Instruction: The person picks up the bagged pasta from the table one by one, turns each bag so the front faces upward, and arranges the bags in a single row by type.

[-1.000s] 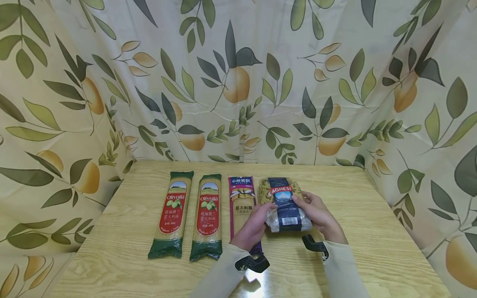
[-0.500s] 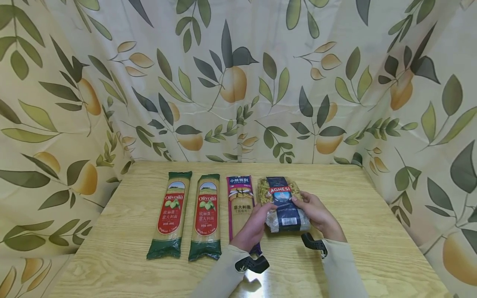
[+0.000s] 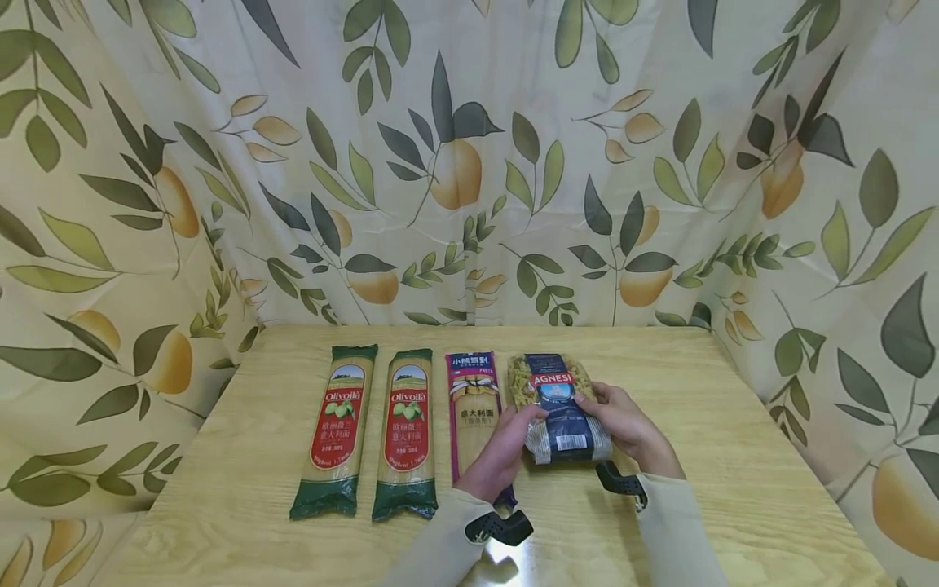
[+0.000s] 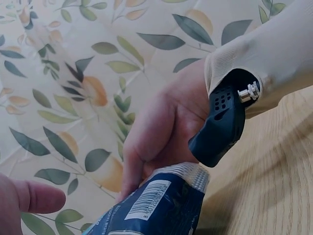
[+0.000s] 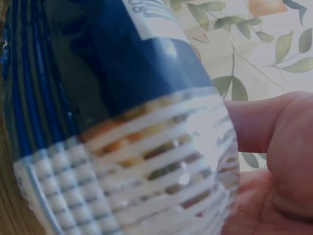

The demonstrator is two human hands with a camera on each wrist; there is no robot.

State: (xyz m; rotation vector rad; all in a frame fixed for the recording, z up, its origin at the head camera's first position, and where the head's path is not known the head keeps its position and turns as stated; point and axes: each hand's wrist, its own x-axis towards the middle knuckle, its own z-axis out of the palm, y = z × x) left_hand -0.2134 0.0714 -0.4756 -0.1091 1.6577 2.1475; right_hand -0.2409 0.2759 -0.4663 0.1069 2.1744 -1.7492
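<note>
Both hands grip a bag of short pasta (image 3: 561, 408), dark blue with a red AGNESI label and clear sides. The left hand (image 3: 506, 452) holds its near left side, thumb on top; the right hand (image 3: 631, 424) holds the right side, thumb also on the front. In the left wrist view the bag's barcode end (image 4: 156, 205) lies against the left palm. The right wrist view shows its striped clear end (image 5: 171, 161) beside the right thumb and palm (image 5: 279, 147). Fingers under the bag are hidden. A purple spaghetti packet (image 3: 475, 408) lies partly beneath the left hand and wrist.
Two green-ended Olivoilà spaghetti packets, one at far left (image 3: 339, 432) and one nearer the middle (image 3: 406, 432), lie side by side on the wooden table (image 3: 242, 456). A leaf-and-fruit patterned curtain (image 3: 469, 187) encloses the back and sides.
The head view has shifted slightly, so the whole scene sits a little lower. Both hands keep holding the pasta bag in about the same place.
</note>
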